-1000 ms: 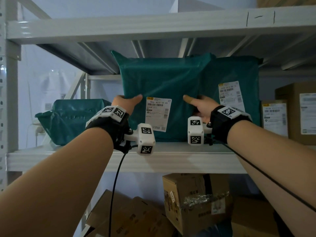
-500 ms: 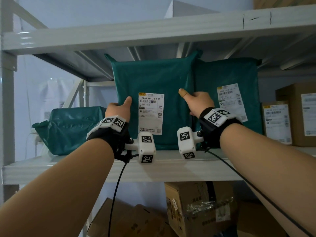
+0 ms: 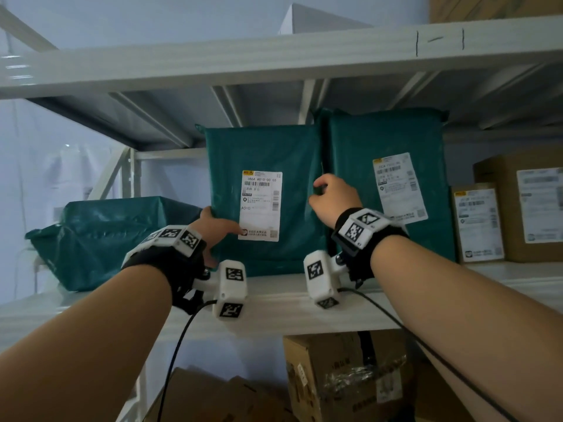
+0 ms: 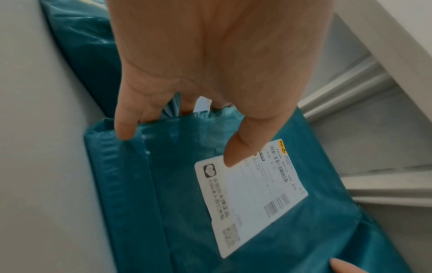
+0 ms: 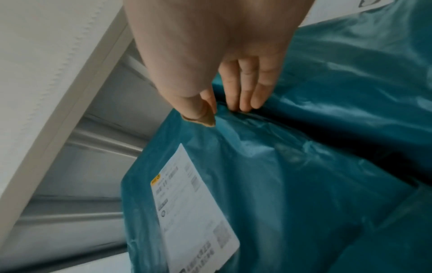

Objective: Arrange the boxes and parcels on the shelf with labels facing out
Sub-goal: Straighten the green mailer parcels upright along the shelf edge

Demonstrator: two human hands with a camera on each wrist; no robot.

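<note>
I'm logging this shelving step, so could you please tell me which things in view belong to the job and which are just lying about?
Part of the job:
- upright teal parcel, gripped by left hand and right hand
- second teal parcel, label out
- slumped teal parcel
- labelled cardboard boxes
- shelf

Just lying about:
- cartons below the shelf

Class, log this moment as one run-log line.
left hand: grips parcel left edge | right hand: pinches right edge | parcel: upright on shelf, label out
</note>
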